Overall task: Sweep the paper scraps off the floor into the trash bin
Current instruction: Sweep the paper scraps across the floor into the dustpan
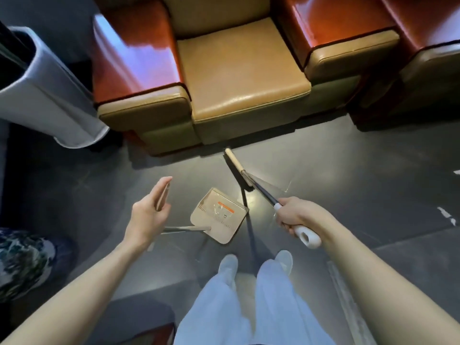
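My right hand grips the white handle of a broom, whose beige head rests on the dark floor just in front of the armchair. A beige dustpan with an orange label lies flat on the floor between my hands, its thin handle pointing left toward my left wrist. My left hand hovers above that handle with straight fingers, holding nothing. The grey trash bin stands at the far left, its dark opening at the top left. White paper scraps lie on the floor at the right edge.
A tan and red leather armchair fills the space ahead, with a second one at the right. A blue-and-white patterned vase sits at the lower left. My feet in light shoes stand just behind the dustpan.
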Action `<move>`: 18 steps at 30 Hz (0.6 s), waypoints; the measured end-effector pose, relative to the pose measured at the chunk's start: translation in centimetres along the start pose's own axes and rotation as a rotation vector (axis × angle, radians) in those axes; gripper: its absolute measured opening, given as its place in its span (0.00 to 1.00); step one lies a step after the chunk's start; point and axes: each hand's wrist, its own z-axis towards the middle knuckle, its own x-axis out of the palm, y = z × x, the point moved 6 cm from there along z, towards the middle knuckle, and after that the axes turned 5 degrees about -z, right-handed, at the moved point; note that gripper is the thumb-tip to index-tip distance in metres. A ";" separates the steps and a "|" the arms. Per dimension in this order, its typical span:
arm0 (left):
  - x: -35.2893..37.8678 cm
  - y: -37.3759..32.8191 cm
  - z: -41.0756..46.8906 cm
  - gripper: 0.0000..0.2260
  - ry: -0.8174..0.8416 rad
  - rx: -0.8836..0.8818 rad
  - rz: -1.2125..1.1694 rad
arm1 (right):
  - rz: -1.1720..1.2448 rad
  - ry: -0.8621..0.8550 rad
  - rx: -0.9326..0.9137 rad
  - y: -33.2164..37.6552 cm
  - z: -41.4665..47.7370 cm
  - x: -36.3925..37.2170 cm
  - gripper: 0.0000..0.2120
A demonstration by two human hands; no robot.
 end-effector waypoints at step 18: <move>-4.4 2.4 2.2 0.26 0.075 0.104 0.064 | 0.267 0.348 0.073 2.2 -1.9 7.6 0.20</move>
